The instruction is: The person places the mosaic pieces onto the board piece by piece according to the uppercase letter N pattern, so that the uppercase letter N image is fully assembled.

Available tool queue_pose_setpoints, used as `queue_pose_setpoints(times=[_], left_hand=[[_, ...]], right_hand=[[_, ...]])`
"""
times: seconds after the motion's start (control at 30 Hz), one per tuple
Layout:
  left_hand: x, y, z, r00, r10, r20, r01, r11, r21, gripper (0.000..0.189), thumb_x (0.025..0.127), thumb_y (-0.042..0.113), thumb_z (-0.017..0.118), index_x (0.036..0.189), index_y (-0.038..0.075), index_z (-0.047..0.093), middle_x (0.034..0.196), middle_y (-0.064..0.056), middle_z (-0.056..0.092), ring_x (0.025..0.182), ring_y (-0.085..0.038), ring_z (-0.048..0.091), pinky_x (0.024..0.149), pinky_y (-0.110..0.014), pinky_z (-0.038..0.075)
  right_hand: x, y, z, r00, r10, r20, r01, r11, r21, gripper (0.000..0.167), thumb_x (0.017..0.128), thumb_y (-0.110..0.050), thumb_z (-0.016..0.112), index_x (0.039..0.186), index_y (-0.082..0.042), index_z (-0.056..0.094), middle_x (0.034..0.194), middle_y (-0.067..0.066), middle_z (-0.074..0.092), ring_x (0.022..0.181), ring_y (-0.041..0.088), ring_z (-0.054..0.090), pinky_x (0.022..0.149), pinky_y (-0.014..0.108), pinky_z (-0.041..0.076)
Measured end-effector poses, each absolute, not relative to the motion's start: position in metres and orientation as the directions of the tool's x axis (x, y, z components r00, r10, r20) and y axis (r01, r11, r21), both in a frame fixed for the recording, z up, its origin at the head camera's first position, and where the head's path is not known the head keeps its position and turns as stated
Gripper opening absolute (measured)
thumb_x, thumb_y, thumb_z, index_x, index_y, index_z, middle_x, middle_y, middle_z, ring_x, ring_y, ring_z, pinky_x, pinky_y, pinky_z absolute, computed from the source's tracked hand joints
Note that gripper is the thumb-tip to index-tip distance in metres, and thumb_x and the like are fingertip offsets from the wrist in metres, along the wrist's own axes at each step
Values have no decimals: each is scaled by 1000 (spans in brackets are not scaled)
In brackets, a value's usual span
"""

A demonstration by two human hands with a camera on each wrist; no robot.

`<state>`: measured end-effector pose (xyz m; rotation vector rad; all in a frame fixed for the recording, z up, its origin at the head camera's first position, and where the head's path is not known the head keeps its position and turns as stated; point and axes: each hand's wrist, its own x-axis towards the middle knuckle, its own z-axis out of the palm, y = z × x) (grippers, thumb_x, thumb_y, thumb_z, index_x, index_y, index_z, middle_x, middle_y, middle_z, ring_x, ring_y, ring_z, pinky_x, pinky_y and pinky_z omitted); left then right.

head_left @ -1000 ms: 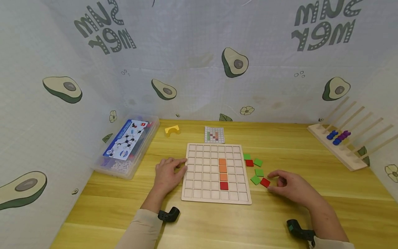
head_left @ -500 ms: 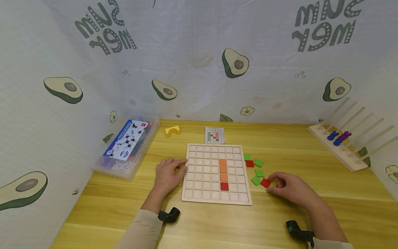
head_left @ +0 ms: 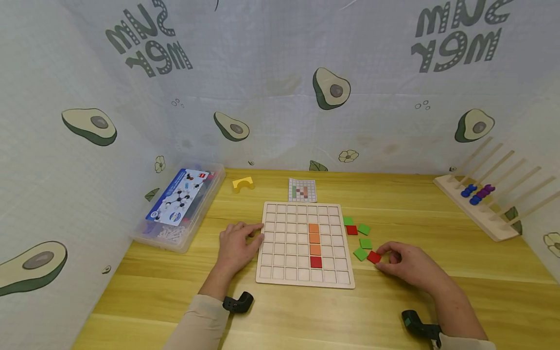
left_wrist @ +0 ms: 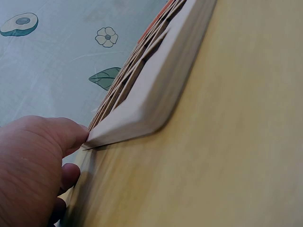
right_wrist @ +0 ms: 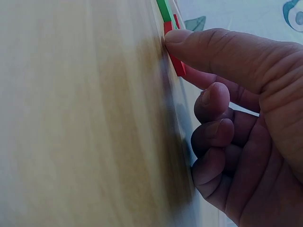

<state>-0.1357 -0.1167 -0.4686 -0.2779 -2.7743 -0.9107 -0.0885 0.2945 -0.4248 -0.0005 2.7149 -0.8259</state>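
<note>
In the head view, a wooden grid board [head_left: 278, 272] lies flat, with three orange tiles [head_left: 314, 238] and one red tile [head_left: 316, 262] in one column. My left hand [head_left: 236, 247] rests on the table at the board's left edge; its thumb and index fingertips touch that edge. Over on the right, my right hand [head_left: 409, 262] pinches another red tile [head_left: 374, 257] on the table between thumb and index finger, the other fingers curled in. The right wrist view has the thumb against this red tile [right_wrist: 176, 59], the index finger partly hidden behind it.
Several green tiles [head_left: 365, 243] and a red tile [head_left: 352, 230] lie right of the board. A pattern card [head_left: 302, 190] sits behind it. Farther off are a yellow arch block [head_left: 242, 184], a plastic box [head_left: 179, 204] at left and a wooden peg rack [head_left: 477, 209] with beads at right.
My right thumb and index finger have come in slightly onto the red tile's edges. The left hand stays at the board.
</note>
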Motion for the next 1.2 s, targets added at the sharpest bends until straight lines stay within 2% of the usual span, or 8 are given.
queue_pose_setpoints(times=[0.43, 0.8, 1.0, 1.2], left_hand=[[-136, -118, -471, -962, 113, 250, 238, 795, 558, 31, 94, 32, 72, 125, 26, 75, 92, 2, 67, 86, -18, 49, 79, -39, 30], [-136, -117, -471, -961, 111, 252, 239, 790, 565, 31, 94, 31, 72, 124, 25, 76, 92, 2, 67, 87, -19, 50, 80, -39, 30], [-136, -118, -470, -961, 112, 252, 240, 793, 560, 31, 94, 32, 72, 124, 25, 76, 91, 2, 67, 87, -19, 50, 80, -40, 31], [-136, -117, -469, -962, 113, 249, 239, 793, 561, 31, 94, 32, 72, 124, 25, 76, 92, 2, 67, 86, -18, 50, 79, -39, 30]], right_hand=[[-89, 290, -424, -953, -94, -288, 83, 832, -548, 30, 93, -24, 74, 117, -7, 68, 79, 2, 52, 66, 17, 47, 55, 28, 34], [-90, 273, -414, -965, -175, -193, -43, 838, -545, 28, 92, -28, 74, 114, -11, 70, 77, -1, 51, 63, 10, 44, 56, 26, 34], [-94, 259, -410, -960, -212, -184, -77, 831, -552, 26, 93, -25, 73, 115, -13, 70, 77, -2, 52, 66, 11, 46, 57, 25, 35], [-97, 245, -404, -953, -257, -161, -120, 807, -578, 20, 93, -25, 74, 112, -18, 71, 73, -4, 50, 62, 8, 43, 55, 24, 34]])
